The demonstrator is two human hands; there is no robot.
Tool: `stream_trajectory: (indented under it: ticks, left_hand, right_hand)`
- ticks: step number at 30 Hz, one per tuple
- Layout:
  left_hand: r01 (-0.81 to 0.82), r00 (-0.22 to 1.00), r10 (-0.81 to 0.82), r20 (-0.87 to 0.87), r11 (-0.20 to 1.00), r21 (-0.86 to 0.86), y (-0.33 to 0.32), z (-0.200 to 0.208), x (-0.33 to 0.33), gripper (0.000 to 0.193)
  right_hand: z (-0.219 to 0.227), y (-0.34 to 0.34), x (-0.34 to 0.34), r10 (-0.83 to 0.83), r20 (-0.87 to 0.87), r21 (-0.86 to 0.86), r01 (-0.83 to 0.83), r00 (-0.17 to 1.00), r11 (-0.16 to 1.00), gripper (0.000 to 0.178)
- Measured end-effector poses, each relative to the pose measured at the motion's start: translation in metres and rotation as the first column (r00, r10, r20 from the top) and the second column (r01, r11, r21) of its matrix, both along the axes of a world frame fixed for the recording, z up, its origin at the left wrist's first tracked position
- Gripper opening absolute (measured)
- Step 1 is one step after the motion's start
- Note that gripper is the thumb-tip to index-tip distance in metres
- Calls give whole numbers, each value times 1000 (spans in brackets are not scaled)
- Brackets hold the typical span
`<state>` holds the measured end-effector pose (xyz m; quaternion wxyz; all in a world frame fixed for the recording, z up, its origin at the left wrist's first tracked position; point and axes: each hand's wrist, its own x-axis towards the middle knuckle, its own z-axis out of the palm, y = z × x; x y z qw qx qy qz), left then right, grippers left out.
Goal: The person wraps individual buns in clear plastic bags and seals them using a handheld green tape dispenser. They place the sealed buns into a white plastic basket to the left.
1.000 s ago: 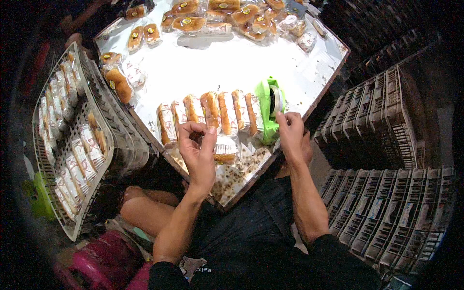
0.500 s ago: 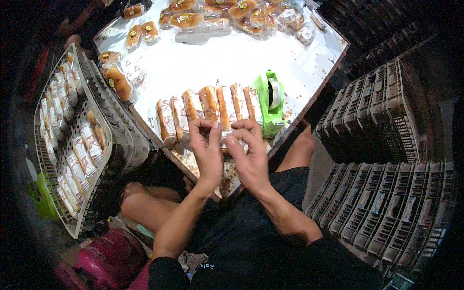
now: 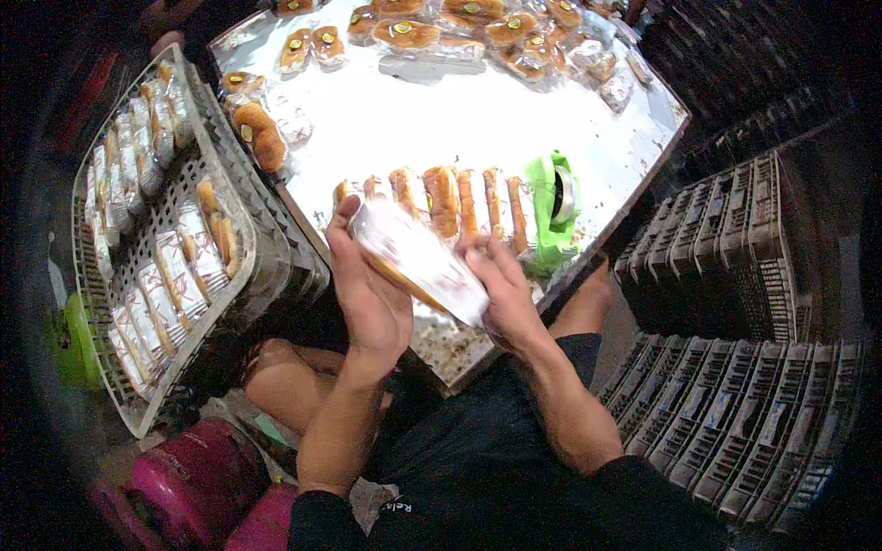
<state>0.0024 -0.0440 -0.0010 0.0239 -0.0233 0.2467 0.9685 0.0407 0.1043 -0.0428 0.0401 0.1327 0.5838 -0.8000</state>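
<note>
One bun (image 3: 423, 255) sits gripped between left hand (image 3: 369, 308) and right hand (image 3: 511, 298); a row (image 3: 443, 204) lies farther off, uncrated; the left crate (image 3: 176, 204) looks part-filled.

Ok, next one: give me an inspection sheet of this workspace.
Surface: white table, brown specks at its near corner.
Work items: wrapped bread roll held above the table; row of wrapped rolls beside a green tape dispenser.
Clutter: bagged buns heaped at the far edge, more at the left edge.
Hands: left hand and right hand hold the wrapped bread roll between them.
Cables: nothing seen.
Surroundings: left, perforated crate with wrapped rolls; right, stacked crates; lower left, magenta object, kind unclear.
</note>
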Motion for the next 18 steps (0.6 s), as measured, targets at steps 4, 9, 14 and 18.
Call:
stream_trajectory:
  ticks: [4, 9, 14, 18]
  left_hand:
    - [-450, 891, 225, -394, 336, -827, -15, -18, -23, 75]
    - [-159, 975, 113, -193, -256, -953, -59, -58, -86, 83]
    - [-138, 976, 35, -216, -668, -731, -51, -80, -92, 99]
    - [263, 951, -81, 297, -284, -922, -73, -71, -99, 123]
  right_hand:
    - [35, -8, -40, 353, -306, 842, 78, 885, 533, 31]
    - [33, 50, -85, 276, -262, 937, 175, 925, 303, 41]
    - [39, 50, -105, 457, 12, 999, -33, 890, 38, 50]
    - [10, 18, -164, 457, 316, 915, -140, 832, -378, 83]
